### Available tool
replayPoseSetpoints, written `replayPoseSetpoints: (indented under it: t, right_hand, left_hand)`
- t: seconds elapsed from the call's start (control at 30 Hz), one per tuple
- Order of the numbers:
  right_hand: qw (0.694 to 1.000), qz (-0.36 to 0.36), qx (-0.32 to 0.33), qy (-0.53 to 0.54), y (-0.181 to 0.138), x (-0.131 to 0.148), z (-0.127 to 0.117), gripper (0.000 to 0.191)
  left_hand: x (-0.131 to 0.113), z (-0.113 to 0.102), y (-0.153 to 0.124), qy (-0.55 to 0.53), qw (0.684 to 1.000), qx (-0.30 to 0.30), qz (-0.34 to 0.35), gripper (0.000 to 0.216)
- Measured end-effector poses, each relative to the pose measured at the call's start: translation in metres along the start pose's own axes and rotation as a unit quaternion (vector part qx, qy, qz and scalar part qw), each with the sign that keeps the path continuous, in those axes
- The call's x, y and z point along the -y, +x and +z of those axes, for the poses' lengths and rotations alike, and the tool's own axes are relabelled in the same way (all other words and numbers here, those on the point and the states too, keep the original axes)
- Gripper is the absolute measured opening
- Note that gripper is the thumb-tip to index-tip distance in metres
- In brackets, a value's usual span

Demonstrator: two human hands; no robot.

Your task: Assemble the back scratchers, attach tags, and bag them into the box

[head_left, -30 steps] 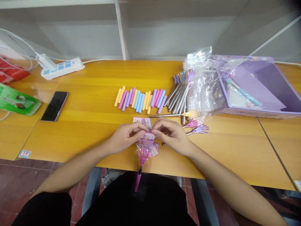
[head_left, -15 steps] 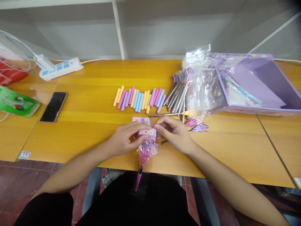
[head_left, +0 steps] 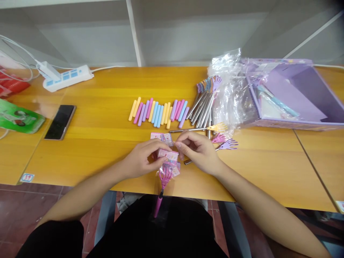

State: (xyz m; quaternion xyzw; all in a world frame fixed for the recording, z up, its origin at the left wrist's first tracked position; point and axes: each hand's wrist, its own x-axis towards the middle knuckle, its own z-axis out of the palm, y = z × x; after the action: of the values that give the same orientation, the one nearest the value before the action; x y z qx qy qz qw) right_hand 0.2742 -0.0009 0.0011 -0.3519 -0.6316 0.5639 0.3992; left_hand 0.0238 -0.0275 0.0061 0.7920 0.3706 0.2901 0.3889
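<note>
My left hand and my right hand meet at the table's front edge, both pinching a small clear packet with a pink printed card top. Inside the packet is a pink hand-shaped back scratcher; its pink handle hangs down over the table edge toward my lap. Another pink printed card lies flat just behind my fingers. Right of my right hand lie loose pink and purple scratchers and a yellow one.
A row of pastel handle sleeves lies mid-table, beside a bundle of metal-stemmed scratchers. Crumpled clear bags and a purple box sit at right. A phone, power strip and green packet are at left.
Both hands stay on the packet; the fingers have shifted slightly along its card top. The view has drifted a little.
</note>
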Motion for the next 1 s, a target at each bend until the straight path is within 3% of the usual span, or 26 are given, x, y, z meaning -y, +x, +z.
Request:
replayPoseSetpoints:
  t: [0.17, 0.37, 0.47, 0.57, 0.7, 0.8, 1.0]
  right_hand:
    - [1.0, -0.006, -0.012, 0.002, 0.0, 0.0, 0.0, 0.03]
    - [1.0, 0.002, -0.005, -0.007, -0.002, -0.003, 0.0, 0.03]
    - [0.999, -0.016, -0.004, -0.027, -0.001, -0.003, -0.003, 0.03]
    - [0.995, -0.079, 0.018, -0.053, 0.0, 0.0, -0.007, 0.03]
    - [0.987, -0.128, 0.072, -0.072, 0.0, 0.004, -0.009, 0.034]
    - [0.993, -0.078, 0.056, -0.063, 0.0, 0.002, -0.005, 0.023]
    - [0.985, 0.031, 0.171, -0.019, -0.005, -0.005, 0.003, 0.024]
  left_hand:
    - [-0.001, 0.001, -0.002, -0.051, 0.997, -0.019, -0.057, 0.017]
    - [0.001, 0.002, -0.002, -0.061, 0.997, -0.019, -0.047, 0.014]
    - [0.008, 0.007, -0.005, -0.109, 0.992, -0.046, -0.031, 0.036]
    - [0.011, 0.009, -0.006, -0.143, 0.989, -0.044, -0.014, 0.062]
    - [0.004, 0.0, -0.001, -0.059, 0.998, -0.001, 0.023, 0.034]
    - [-0.001, -0.005, 0.003, -0.043, 0.998, 0.012, 0.047, 0.015]
    - [-0.002, 0.0, 0.0, -0.068, 0.996, 0.021, -0.048, 0.013]
